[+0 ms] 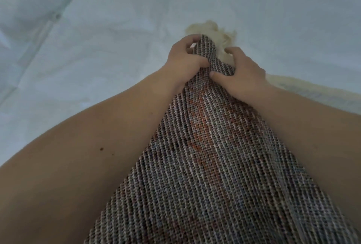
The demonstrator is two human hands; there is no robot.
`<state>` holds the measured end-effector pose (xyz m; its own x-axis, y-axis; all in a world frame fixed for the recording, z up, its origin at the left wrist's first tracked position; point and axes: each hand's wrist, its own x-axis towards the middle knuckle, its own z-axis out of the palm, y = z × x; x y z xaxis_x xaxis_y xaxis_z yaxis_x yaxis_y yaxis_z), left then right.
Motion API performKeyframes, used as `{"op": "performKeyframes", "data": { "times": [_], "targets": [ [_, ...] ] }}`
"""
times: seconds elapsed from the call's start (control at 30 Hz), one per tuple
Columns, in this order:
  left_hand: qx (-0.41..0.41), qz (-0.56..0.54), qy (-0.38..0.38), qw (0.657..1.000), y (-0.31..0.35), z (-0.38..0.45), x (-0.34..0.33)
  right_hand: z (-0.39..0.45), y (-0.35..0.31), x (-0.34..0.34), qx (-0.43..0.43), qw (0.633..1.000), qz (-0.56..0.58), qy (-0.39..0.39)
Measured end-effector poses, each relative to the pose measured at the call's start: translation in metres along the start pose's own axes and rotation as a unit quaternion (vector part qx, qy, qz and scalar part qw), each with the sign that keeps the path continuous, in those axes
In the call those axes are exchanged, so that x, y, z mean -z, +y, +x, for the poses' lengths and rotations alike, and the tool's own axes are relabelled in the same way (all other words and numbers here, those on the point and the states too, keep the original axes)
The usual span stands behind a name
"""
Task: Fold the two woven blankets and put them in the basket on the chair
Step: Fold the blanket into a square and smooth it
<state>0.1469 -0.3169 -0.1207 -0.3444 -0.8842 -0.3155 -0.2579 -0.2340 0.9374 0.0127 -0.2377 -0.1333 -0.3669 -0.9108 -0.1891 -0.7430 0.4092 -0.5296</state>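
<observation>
White bedsheet [117, 28] underneath; left hand [187, 58] and right hand [242, 73] pinch the woven blanket [205, 155] at 12 o'clock. Close-set grips risk bunching, skewing the fold.

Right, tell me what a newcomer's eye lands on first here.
First, the woven blanket, dark with orange flecks, filling the lower centre. At its far end, the left hand and right hand pinch it close together, above the pale bed sheet. Cream fringe shows just beyond them.
</observation>
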Motion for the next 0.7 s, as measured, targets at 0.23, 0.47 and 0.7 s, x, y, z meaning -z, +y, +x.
{"op": "performKeyframes", "data": {
  "times": [0.23,0.47,0.7],
  "targets": [
    [-0.018,-0.146,-0.107,0.983,0.033,0.003,0.018,0.000,-0.039,0.017,0.057,0.969,0.232,0.055],
    [-0.039,-0.211,-0.118,0.969,0.044,-0.011,0.033,-0.009,-0.058,0.024,0.068,0.953,0.285,0.077],
    [-0.076,-0.289,-0.082,0.951,0.050,-0.025,0.043,-0.022,-0.063,0.035,0.101,0.959,0.246,0.098]
  ]
}}
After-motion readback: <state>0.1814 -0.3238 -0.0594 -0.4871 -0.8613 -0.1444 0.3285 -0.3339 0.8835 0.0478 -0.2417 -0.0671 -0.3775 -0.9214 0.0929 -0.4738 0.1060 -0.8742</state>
